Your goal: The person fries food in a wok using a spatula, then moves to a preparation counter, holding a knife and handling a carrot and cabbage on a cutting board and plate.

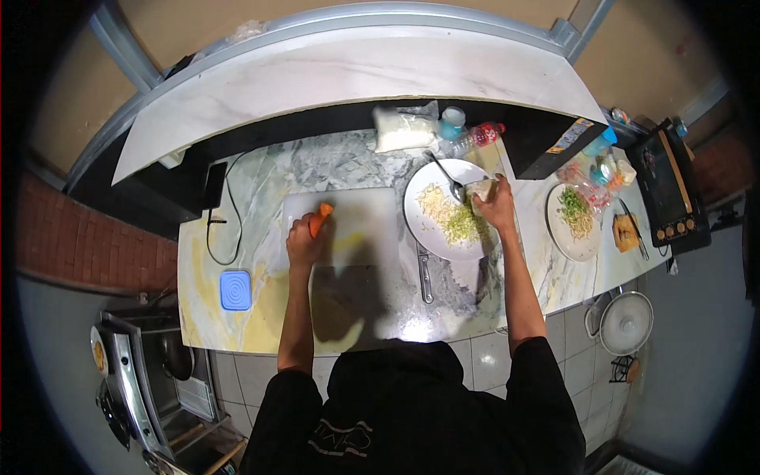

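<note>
My left hand point(302, 240) is closed around an orange carrot point(321, 220), held above the white cutting board point(372, 214). Over the right part of a large white plate point(431, 241), my right hand point(499, 209) grips a pale, whitish thing point(480, 189); its kind is not clear. Chopped pale pieces point(433, 204) and chopped light-green pieces point(463, 227) lie on that plate. A spoon point(457, 188) with a dark handle rests on its far side. Just left of the plate's near edge is a knife point(426, 279), its dark handle toward me.
A blue square lid-like object point(235, 290) lies at the left. Behind the plate are a white-filled bag point(405, 131) and a red-labelled bottle point(480, 137). A second plate point(568, 247) with chopped food and an oven point(673, 190) stand right. A raised shelf point(356, 71) borders the back.
</note>
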A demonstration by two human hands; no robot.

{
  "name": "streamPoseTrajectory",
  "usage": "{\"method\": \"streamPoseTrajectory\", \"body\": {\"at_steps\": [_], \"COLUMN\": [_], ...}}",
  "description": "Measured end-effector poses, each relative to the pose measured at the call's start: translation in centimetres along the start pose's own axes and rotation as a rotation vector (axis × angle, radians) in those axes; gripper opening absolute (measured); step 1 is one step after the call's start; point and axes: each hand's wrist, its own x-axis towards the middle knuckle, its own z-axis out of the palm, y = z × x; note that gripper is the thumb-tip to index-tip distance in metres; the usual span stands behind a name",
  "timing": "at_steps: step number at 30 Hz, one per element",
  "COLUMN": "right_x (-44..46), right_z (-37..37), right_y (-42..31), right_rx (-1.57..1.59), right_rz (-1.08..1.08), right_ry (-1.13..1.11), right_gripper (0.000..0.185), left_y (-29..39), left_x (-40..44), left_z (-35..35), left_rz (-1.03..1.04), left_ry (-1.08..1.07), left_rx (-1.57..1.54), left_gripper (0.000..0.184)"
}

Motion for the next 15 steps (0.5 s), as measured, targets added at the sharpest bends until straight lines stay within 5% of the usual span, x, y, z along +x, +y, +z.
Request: {"method": "streamPoseTrajectory", "body": {"at_steps": [3, 10, 15], "right_x": [-0.6, -2.9, -9.0], "right_z": [-0.1, -1.8, -1.8], "right_y": [-0.3, -0.9, -3.9], "right_rx": [-0.014, -0.002, -0.029], "right_rz": [0.057, 0.032, 0.092], "right_ry": [-0.097, 0.063, 0.422], "right_gripper": [0.088, 0.082, 0.036], "left_y": [0.8, 2.5, 4.5], "left_x": [0.5, 1.4, 1.0], "left_z": [-0.3, 0.1, 0.5], "left_rz": [0.028, 0.126, 0.231], "left_ry": [-0.012, -0.148, -0.179], "left_rx": [0.034, 0.019, -0.115], "left_gripper": [0.037, 0.036, 0.039]}}
